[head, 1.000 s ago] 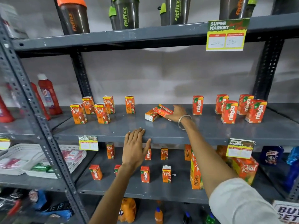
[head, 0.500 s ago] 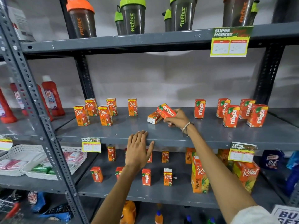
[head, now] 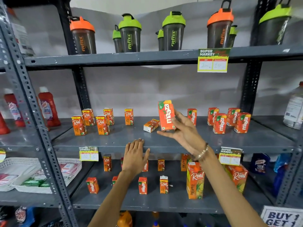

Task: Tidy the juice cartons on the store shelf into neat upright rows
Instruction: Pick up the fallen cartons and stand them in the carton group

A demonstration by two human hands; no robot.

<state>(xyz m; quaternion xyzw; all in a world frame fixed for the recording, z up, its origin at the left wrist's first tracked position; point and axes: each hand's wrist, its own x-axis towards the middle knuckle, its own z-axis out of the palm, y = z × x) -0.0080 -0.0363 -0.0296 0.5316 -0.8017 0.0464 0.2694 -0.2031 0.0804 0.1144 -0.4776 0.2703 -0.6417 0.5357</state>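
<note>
My right hand (head: 183,130) holds a red Maaza carton (head: 166,115) upright, lifted above the middle shelf (head: 164,146). Just left of it a Real carton (head: 151,125) lies on its side on the shelf. Several orange Real cartons (head: 100,122) stand upright at the shelf's left. Several Maaza cartons (head: 229,120) stand at the right, one partly hidden behind my right hand. My left hand (head: 134,157) rests flat, fingers spread, on the shelf's front edge, holding nothing.
Shaker bottles (head: 129,35) line the top shelf. More small cartons (head: 142,185) and tall pineapple Real cartons (head: 195,181) stand on the lower shelf. Red bottles (head: 48,107) sit at the left, a clear jug (head: 295,108) at the right. Price tags (head: 212,60) hang off shelf edges.
My right hand picked the fallen Maaza carton off the shelf, raised it and turned it upright. My left hand stayed on the shelf edge. The view tilted upward.
</note>
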